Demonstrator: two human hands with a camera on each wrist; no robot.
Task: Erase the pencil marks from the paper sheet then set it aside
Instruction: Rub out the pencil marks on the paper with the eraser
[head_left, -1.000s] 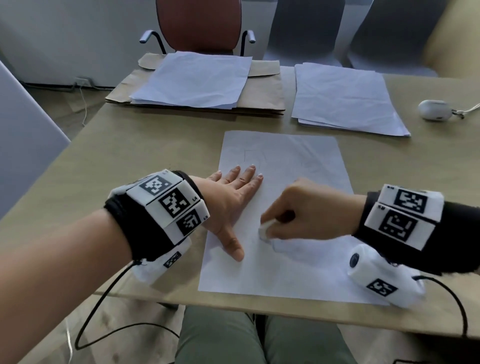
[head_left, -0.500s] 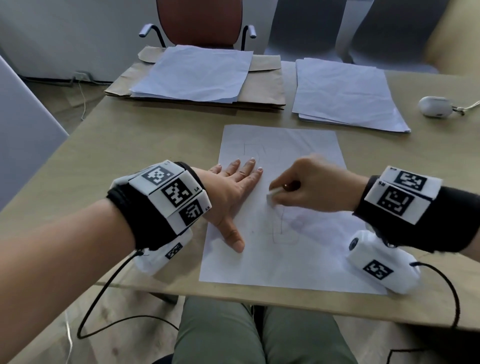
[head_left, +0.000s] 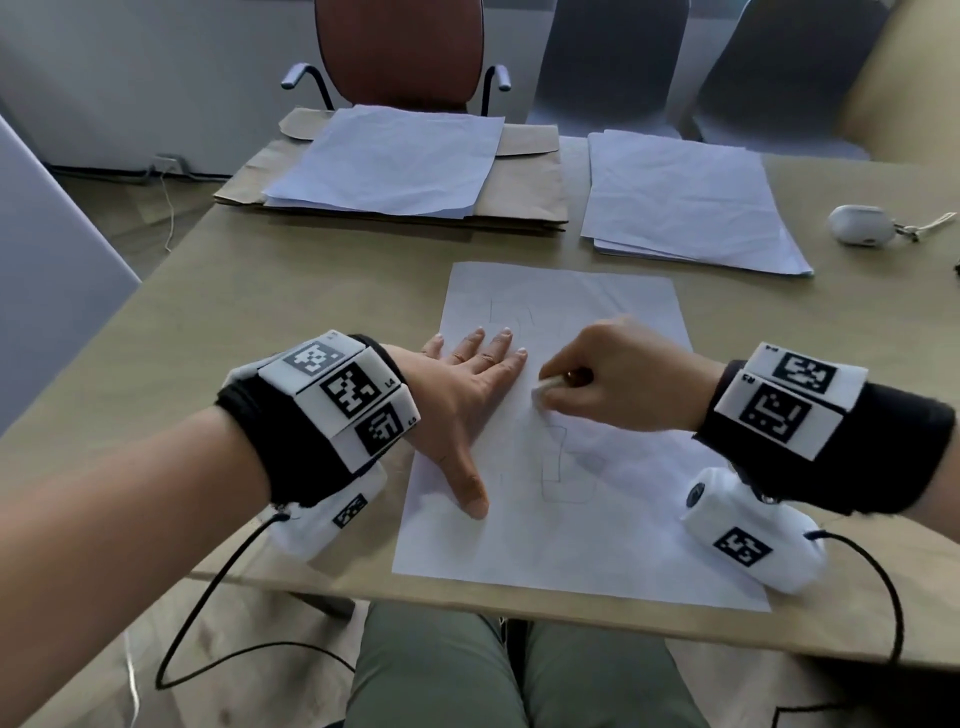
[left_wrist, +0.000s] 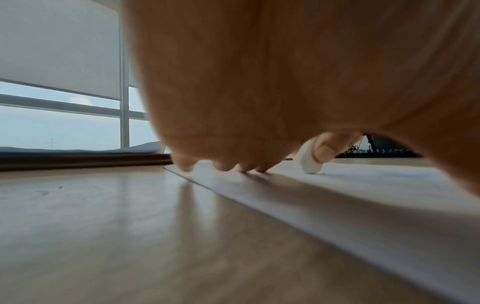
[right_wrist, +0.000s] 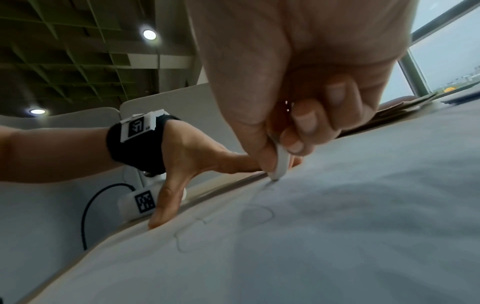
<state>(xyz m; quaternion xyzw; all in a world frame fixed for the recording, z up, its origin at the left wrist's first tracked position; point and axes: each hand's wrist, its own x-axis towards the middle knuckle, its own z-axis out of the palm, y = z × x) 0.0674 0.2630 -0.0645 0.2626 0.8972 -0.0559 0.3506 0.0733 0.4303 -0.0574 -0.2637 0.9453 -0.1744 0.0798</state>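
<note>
A white paper sheet (head_left: 587, 525) with faint pencil outlines (head_left: 558, 457) lies on the tan table (head_left: 270, 332) in front of me. My left hand (head_left: 467, 395) lies flat with straight fingers on the sheet's left edge and presses it down. My right hand (head_left: 597, 379) pinches a small white eraser (head_left: 545, 387) between thumb and fingers. The eraser's tip (right_wrist: 276, 172) touches the paper just right of the left fingertips. The left wrist view shows the left fingertips (left_wrist: 221, 166) on the paper edge and the eraser (left_wrist: 307, 160) behind them.
A stack of sheets (head_left: 395, 156) lies on a brown envelope (head_left: 524, 192) at the back left. Another paper stack (head_left: 680, 202) is at the back right. A small white case (head_left: 860, 224) sits far right. Chairs (head_left: 400, 52) stand behind the table.
My right hand moved the eraser up the sheet, away from me, from near the left thumb to beside the left fingertips. The left hand stayed pressed on the paper.
</note>
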